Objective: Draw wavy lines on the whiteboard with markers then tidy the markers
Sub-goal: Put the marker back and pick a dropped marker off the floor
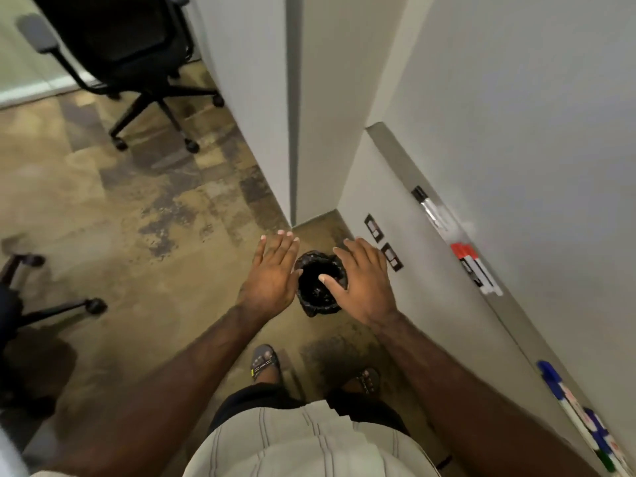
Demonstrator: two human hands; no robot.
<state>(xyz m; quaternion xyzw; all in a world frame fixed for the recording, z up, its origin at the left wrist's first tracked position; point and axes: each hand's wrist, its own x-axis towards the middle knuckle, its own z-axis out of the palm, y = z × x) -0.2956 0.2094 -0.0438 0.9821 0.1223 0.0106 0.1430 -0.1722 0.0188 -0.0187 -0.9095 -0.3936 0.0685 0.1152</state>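
The whiteboard (537, 125) fills the right side, seen steeply from above, with a grey ledge (389, 146) along its bottom edge. On the ledge lie a black-capped marker (428, 206), two red-capped markers (476, 268), and several blue and green markers (581, 418) at the lower right. My left hand (275, 273) and my right hand (364, 280) are stretched out in front of me, palms down, fingers straight, holding nothing. Both hover well left of the ledge.
A small bin with a black liner (320, 282) stands on the floor below my hands. A white pillar (292, 108) rises ahead. One black office chair (130, 53) is at the upper left, another chair's base (51, 304) at the left edge. Wall sockets (382, 242) sit under the ledge.
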